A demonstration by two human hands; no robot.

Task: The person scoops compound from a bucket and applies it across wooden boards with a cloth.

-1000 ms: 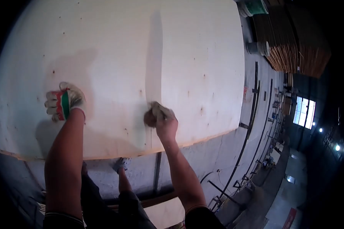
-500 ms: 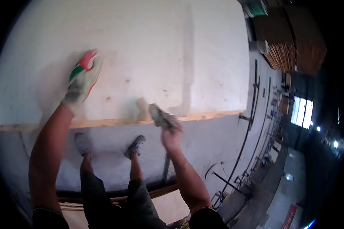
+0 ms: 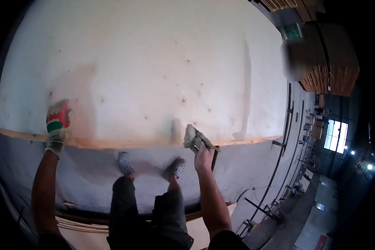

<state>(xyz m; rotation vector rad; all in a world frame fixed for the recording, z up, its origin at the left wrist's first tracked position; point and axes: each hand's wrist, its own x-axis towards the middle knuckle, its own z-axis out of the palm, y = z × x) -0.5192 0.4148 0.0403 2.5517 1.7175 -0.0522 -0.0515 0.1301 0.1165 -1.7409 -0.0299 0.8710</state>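
A large pale wooden sheet (image 3: pixel 133 75), marked with small dark knots, spreads out in front of me at the top of a stack or panel with a yellowish front edge. My left hand (image 3: pixel 59 121), in a whitish glove with red and green patches, lies on the sheet near its front left edge. Its fingers are extended and slightly blurred, with nothing seen in them. Just at the front edge, right of centre, my right hand (image 3: pixel 203 152) is closed around a crumpled greyish cloth (image 3: pixel 192 136), possibly a glove; its exact kind is unclear.
Below the edge are my feet in grey clogs (image 3: pixel 125 163) on the concrete floor (image 3: pixel 91 171). Thin wooden sheets (image 3: pixel 83 225) lie behind my legs. At the right stand stacked brown sheets (image 3: pixel 341 62), a green container (image 3: pixel 293 31) and metal rails (image 3: pixel 275 179).
My left hand has drawn back toward the front edge and left. My right hand still grips the greyish cloth near the edge. The view has shifted, showing more of the sheet.
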